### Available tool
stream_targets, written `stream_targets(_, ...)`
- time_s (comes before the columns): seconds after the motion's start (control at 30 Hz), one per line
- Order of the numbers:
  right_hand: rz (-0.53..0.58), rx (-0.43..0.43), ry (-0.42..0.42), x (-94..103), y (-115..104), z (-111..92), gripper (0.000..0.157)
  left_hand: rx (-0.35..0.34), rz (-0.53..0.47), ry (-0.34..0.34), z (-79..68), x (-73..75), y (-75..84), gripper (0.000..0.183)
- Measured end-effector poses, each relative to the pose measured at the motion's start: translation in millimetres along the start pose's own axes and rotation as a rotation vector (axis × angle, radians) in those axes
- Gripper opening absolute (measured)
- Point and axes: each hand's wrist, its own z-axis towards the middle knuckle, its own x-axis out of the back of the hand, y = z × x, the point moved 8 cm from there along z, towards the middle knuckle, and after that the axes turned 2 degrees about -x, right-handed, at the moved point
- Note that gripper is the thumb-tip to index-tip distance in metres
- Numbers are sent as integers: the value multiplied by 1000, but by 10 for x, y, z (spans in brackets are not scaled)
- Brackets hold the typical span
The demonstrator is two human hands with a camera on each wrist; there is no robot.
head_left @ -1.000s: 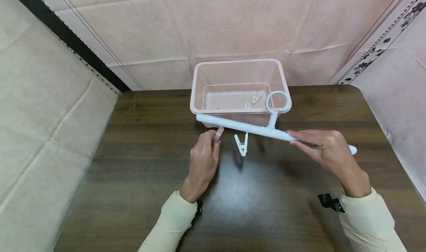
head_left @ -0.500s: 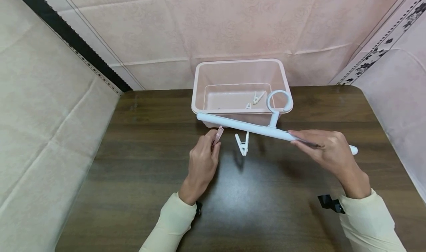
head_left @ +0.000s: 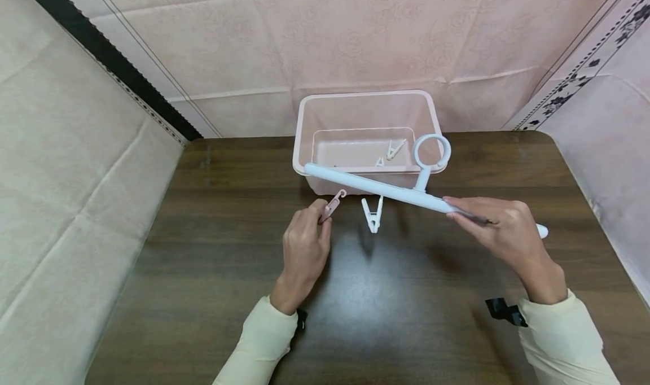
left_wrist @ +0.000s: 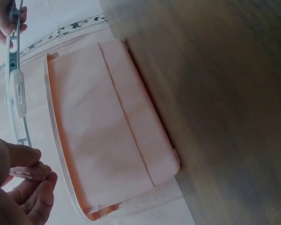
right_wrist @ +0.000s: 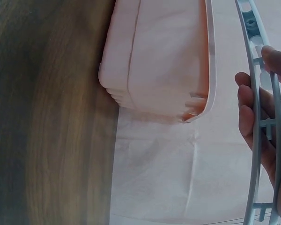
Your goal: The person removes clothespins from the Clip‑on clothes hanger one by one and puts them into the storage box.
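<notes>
A light-blue hanger bar [head_left: 376, 188] with a ring-shaped hook [head_left: 447, 148] is held above the table, its left part overlapping the front of the pink basket. My right hand [head_left: 505, 230] grips it near its right end; the right wrist view shows fingers and thumb around the bar's two thin rails [right_wrist: 256, 140]. From the bar's underside hangs a white clothespin [head_left: 373, 215], also seen on the bar in the left wrist view. My left hand [head_left: 304, 246] pinches a pink clothespin [head_left: 332, 204] between thumb and fingers, its small hooked end pointing up toward the bar, just below it.
Behind the bar stands the pale pink plastic basket [head_left: 363, 94], with white clothespins [head_left: 395, 149] on its floor. Dark wooden table [head_left: 376, 328] lies under both hands. Pale patterned cloth [head_left: 355, 35] rises behind the table and along both sides.
The bar's left end has risen slightly, and the hanging white clothespin went up with it. My left hand has shifted a little left, turning the pink clothespin so its hook shows.
</notes>
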Motion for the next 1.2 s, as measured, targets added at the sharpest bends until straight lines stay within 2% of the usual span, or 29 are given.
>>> stream_targets(0.33,-3,7,-6,-8,4,3,45,4,-81,33,19,48,-6,40)
stream_targets(0.63,-7,-1,-12,-20,18,0,46,-24,-64,56,134,131,-15,40)
stream_targets(0.93,26,-24,-14,-22,52,-20,47,-8,-28,67,243,191,-26,41)
stream_targets(1.2,39,-20,-18,-26,52,-20,47,-8,-19,106,389,267,-54,41)
